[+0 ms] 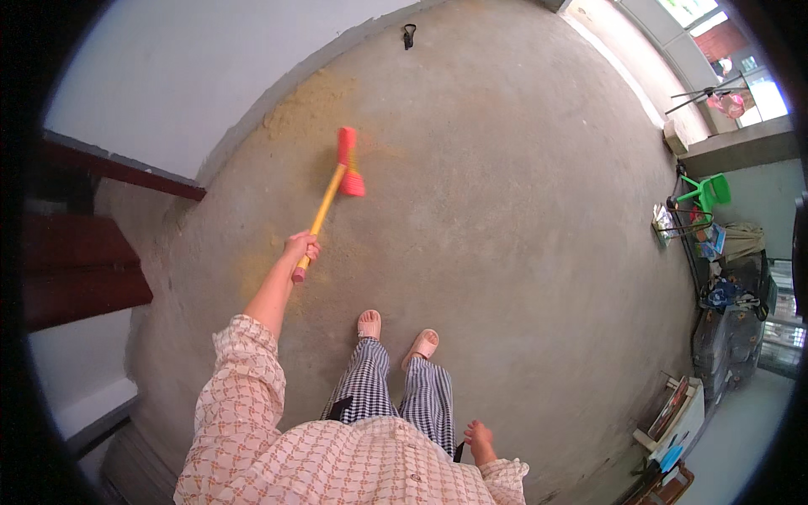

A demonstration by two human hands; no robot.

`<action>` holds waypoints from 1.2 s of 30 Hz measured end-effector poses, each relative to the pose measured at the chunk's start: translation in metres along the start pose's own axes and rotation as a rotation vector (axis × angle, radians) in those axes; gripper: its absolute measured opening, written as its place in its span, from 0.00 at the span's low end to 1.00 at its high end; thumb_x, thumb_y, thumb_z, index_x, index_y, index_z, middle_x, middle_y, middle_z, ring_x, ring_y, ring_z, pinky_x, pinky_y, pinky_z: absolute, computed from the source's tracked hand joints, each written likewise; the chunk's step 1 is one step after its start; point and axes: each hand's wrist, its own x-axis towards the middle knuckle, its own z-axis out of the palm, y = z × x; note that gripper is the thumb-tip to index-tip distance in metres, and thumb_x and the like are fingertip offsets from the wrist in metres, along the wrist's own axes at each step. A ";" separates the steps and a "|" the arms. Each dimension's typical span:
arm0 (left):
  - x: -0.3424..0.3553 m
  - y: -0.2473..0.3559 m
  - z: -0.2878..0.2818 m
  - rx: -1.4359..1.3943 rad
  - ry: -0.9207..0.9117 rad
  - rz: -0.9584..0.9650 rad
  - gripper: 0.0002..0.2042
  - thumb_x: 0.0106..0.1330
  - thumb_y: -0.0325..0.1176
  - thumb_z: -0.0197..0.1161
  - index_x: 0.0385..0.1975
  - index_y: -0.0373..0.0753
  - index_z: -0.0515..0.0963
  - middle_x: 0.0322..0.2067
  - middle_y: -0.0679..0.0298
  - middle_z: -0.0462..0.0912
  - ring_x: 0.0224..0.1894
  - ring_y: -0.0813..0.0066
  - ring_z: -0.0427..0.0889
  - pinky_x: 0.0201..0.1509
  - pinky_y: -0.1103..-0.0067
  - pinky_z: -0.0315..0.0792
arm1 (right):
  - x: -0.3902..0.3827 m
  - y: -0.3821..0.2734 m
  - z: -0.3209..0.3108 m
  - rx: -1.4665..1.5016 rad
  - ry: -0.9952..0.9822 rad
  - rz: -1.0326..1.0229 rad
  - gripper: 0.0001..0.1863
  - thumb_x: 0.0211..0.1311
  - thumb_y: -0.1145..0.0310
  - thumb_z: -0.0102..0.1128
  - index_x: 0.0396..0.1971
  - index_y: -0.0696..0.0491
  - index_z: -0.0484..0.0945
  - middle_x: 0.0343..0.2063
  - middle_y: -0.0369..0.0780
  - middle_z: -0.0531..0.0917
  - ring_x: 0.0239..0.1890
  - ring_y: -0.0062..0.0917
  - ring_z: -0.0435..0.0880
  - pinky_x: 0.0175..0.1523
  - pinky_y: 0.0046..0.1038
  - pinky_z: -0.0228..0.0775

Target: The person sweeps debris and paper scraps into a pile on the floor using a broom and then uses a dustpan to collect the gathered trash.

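Observation:
My left hand point(301, 246) is closed round the yellow handle point(326, 200) of a broom, near its pink-capped end. The red broom head point(347, 147) rests on the concrete floor point(522, 219) ahead of me, beside a patch of yellowish dust point(299, 105) along the white wall's base. Low at my right side hangs my right hand point(478, 436), empty, its fingers loosely bent and apart. My feet in pink slippers point(369, 324) stand below the broom.
Dark red doors point(88, 278) stand at left. A small black strap point(409, 35) lies far ahead. Along the right wall are a green chair point(711, 191), grey bags point(724, 345) and a low pale piece of furniture point(677, 417). A doorway point(614, 59) opens at top right.

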 end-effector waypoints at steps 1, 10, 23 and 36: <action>0.004 0.001 -0.007 0.005 -0.005 0.001 0.08 0.52 0.22 0.46 0.32 0.36 0.61 0.14 0.68 0.63 0.08 0.87 0.59 0.06 0.90 0.55 | -0.002 0.008 0.007 -0.017 -0.048 0.014 0.16 0.49 0.62 0.44 0.36 0.55 0.68 0.35 0.39 0.74 0.23 0.23 0.72 0.22 0.26 0.61; -0.077 -0.092 -0.022 0.144 -0.195 -0.169 0.03 0.54 0.29 0.48 0.28 0.39 0.66 0.12 0.65 0.66 0.07 0.84 0.60 0.05 0.89 0.52 | -0.036 0.041 0.062 -0.050 -0.041 0.046 0.15 0.50 0.64 0.42 0.37 0.56 0.67 0.35 0.38 0.73 0.25 0.23 0.72 0.24 0.24 0.62; -0.099 -0.120 -0.158 -0.081 -0.341 -0.538 0.03 0.49 0.22 0.47 0.22 0.39 0.64 0.11 0.67 0.64 0.08 0.86 0.59 0.06 0.92 0.53 | -0.032 0.095 0.080 0.028 -0.075 -0.069 0.17 0.49 0.63 0.44 0.36 0.57 0.68 0.33 0.39 0.74 0.26 0.25 0.73 0.24 0.26 0.64; -0.156 -0.164 -0.175 0.383 -0.190 -0.018 0.20 0.52 0.23 0.48 0.46 0.46 0.60 0.12 0.68 0.63 0.08 0.86 0.58 0.07 0.89 0.52 | -0.039 0.251 0.091 0.191 -0.075 -0.063 0.15 0.48 0.62 0.44 0.32 0.57 0.69 0.29 0.39 0.74 0.24 0.25 0.72 0.21 0.24 0.61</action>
